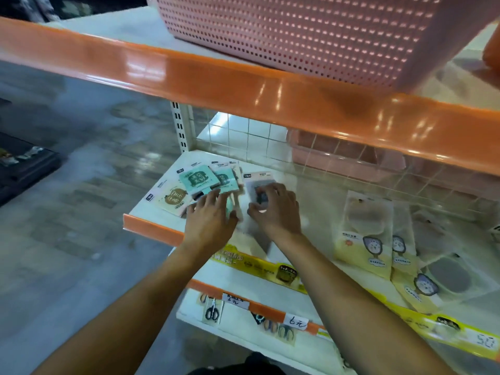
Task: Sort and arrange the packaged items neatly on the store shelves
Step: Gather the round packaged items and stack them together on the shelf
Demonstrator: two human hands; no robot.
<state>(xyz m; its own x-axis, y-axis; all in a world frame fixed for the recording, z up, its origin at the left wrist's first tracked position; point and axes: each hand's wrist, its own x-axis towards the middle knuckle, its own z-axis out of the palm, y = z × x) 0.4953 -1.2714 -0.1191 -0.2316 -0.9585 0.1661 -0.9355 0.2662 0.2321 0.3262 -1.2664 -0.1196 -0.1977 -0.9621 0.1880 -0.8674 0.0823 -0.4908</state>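
On the white middle shelf [319, 193] lie several flat packaged items. A pink pack with a brown print [169, 198] lies at the left, and teal packs [198, 180] overlap beside it. My left hand [209, 217] rests with straight fingers on the near edge of the teal packs. My right hand [274, 209] has its fingers curled over a grey-white pack [258, 177] and pinches it between thumb and fingers. The lower half of that pack is hidden under the hand.
Yellow sleeve packs [374, 239] with cartoon prints lie to the right. A pink perforated basket [311, 33] stands on the orange-edged top shelf, and another pink bin [332, 150] sits behind the wire grid. Scissors packs [212, 311] and a "6元" tag [296, 322] are on the shelf below.
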